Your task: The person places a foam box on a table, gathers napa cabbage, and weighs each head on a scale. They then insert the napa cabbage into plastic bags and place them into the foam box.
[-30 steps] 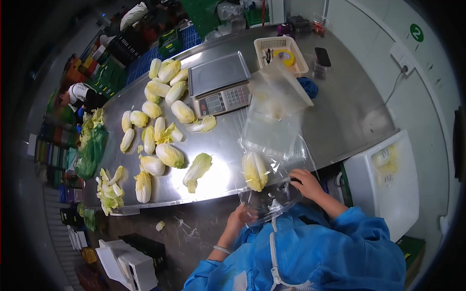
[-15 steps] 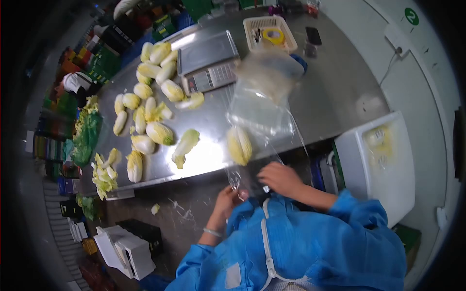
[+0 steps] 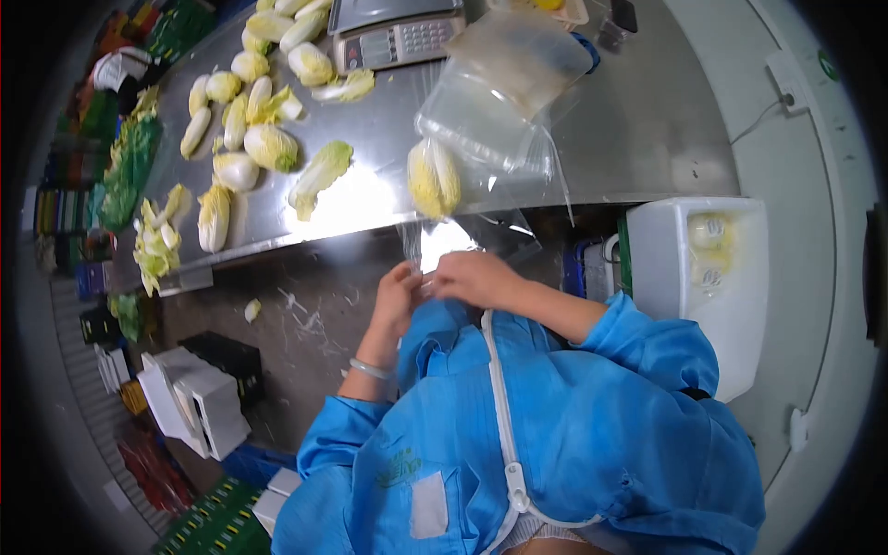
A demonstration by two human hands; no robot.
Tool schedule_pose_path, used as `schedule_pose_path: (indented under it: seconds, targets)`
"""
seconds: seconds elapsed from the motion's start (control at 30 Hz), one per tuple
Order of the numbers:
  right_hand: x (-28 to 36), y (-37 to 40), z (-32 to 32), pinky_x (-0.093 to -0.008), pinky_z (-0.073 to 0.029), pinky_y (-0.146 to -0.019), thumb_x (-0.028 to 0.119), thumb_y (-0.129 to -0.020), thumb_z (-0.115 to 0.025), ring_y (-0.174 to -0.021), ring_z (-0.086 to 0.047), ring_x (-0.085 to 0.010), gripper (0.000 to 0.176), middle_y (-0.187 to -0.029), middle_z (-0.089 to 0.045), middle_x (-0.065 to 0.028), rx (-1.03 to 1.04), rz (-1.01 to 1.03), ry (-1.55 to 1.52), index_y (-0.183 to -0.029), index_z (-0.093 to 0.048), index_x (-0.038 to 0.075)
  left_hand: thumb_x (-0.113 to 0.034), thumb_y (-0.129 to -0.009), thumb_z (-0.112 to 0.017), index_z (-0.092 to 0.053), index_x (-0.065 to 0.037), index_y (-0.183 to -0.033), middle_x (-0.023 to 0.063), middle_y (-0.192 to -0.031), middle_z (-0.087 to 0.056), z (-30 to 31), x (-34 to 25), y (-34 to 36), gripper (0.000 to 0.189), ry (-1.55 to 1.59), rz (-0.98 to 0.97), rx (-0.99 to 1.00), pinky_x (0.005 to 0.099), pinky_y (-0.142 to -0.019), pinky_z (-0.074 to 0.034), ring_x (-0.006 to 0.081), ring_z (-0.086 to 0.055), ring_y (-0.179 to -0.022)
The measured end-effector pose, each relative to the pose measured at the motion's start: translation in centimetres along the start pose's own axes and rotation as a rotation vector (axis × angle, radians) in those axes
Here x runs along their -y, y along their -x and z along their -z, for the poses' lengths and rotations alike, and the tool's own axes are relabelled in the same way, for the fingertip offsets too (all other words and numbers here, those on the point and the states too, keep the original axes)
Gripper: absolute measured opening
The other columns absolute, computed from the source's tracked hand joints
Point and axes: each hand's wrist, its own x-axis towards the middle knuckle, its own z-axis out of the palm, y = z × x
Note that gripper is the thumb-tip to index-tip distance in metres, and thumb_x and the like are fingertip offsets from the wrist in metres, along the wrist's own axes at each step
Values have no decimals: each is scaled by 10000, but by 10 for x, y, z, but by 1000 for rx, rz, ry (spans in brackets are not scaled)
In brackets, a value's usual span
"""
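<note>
At the steel table's (image 3: 657,139) six o'clock, clear film (image 3: 446,239) is pinched by left hand (image 3: 395,298) and right hand (image 3: 478,277); at their twelve, one napa cabbage (image 3: 433,179) is seen, wrapping unclear; toward ten, other cabbages (image 3: 271,148) are unwrapped

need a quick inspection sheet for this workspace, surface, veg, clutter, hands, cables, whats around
Surface: metal table, shiny, with strong glare near the front edge
Job's things: one cabbage near the front edge, more cabbages grouped left; scale; clear bags
Clutter: loose leaf on the table, leaf trimmings at its left end, scraps on the floor
Hands: left hand and right hand close together at clear plastic; exact grip unclear
Cables: one, at the wall socket
Surroundings: white box at right, person upper left
</note>
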Motion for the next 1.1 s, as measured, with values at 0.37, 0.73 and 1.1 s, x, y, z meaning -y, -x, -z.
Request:
schedule_pose_path:
  seconds: [0.37, 0.73, 1.1]
  targets:
    - [-2, -34, -21, -402, -492, -751, 169, -784, -631, -890, -612, -277, 132, -900, -625, -98, 224, 136, 406, -837, -619, 48, -38, -948, -476, -515, 6, -1226, 106, -944, -652, -5, -8, 8, 284, -53, -31, -70, 302, -726, -547, 172, -657, -791]
    - [-185, 324, 9, -450, -519, -778, 143, -814, -575, -924, -650, -357, 178, -928, -661, -134, 902, -402, 721, -938, -650, 39, -71, -978, -445, -259, -1, -1458, 178, -994, -665, 23, -21, 15, 519, -494, -297, 40, 330, -765, -543, 242, -691, -819]
    - [-86, 31, 56, -429, -328, -1084, 133, -818, -550, -1275, -421, -287, 324, -1338, -485, -115, -60, 299, 969, -1141, -550, 103, -157, -760, -713, -597, -76, -1225, 67, -1163, -653, 28, -36, -23, 486, -1680, -1402, 29, 398, -948, -472, 264, -594, -1121]
